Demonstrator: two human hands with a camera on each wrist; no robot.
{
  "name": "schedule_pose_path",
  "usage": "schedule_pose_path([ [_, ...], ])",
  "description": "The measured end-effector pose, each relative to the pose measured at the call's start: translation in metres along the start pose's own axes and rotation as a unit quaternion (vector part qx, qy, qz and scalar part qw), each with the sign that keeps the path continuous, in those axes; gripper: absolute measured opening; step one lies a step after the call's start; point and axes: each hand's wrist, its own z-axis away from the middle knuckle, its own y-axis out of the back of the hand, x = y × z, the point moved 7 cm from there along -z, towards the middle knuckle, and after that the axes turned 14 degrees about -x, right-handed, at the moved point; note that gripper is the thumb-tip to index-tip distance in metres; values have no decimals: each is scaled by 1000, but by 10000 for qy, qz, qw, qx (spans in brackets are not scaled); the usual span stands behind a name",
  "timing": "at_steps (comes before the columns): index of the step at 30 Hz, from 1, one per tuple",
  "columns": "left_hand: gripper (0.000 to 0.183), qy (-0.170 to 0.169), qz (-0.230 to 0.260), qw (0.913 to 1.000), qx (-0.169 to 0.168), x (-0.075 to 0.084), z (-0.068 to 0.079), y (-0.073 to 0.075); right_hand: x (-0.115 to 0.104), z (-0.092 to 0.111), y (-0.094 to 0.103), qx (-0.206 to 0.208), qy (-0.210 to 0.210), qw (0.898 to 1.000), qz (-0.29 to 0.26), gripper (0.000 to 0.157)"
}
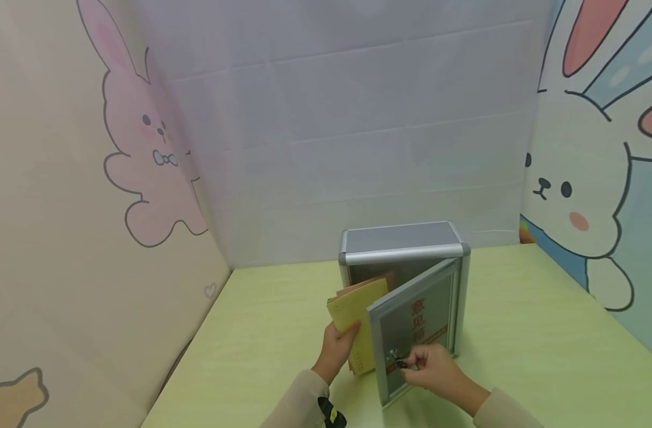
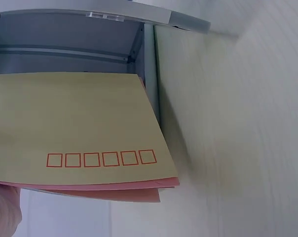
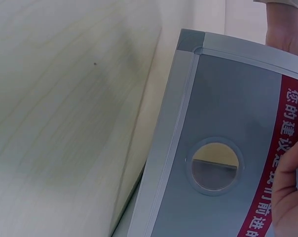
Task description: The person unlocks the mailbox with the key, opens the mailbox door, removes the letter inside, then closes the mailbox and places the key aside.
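Note:
A grey metal suggestion box (image 1: pixel 403 239) with silver edges stands on the table, its front door (image 1: pixel 430 309) swung partly open. My left hand (image 1: pixel 335 352) grips a stack of envelopes, a yellow one (image 1: pixel 362 312) on the outside and pink or reddish ones behind it. The stack's far part reaches into the box opening. In the left wrist view, red postcode squares show on the yellow envelope (image 2: pixel 75 118). At the door's lock, my right hand (image 1: pixel 438 370) pinches a small key (image 1: pixel 400 362) with a dark head.
A pale yellow-green tabletop (image 1: pixel 272 321) lies around the box. Behind it hangs a plain light backdrop (image 1: pixel 358 148), with rabbit-printed walls on either side. In the right wrist view, the door has a round window (image 3: pixel 215 168) and a red strip (image 3: pixel 267 177) with white lettering.

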Motion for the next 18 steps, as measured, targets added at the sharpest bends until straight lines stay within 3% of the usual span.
schedule_pose_path([
  [7,33,261,228,9993,129,-8,7,5,2,0,0,-9,-78,10000,15,7],
  [18,33,264,206,9994,73,-12,10,11,2,-1,0,96,13,9999,95,6],
])
